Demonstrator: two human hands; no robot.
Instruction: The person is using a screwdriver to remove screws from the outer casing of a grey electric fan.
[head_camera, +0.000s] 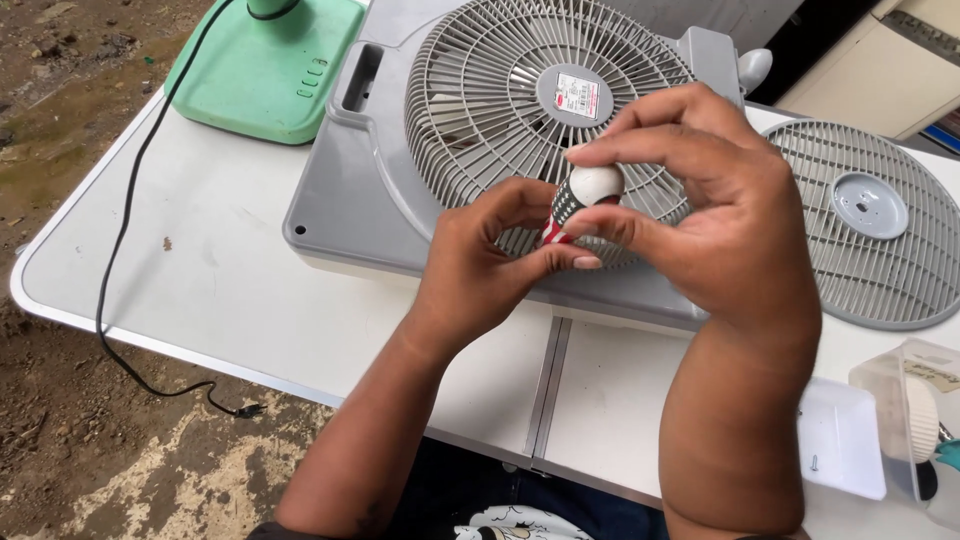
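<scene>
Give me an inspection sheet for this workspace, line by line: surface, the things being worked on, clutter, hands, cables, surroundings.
Surface: white folding table, centre seam, some specks.
Job's things: small white-capped cylinder with dark patterned and red-striped body, held over the grey plastic box fan lying flat.
Clutter: loose round grey fan grille; green plastic appliance base; clear plastic container; white lid with a small screw.
Grips: left hand pinches the cylinder's lower end; right hand pinches its white cap.
Cables: black cord runs over the table edge to the ground.
Surroundings: bare dirt ground, outdoors.
</scene>
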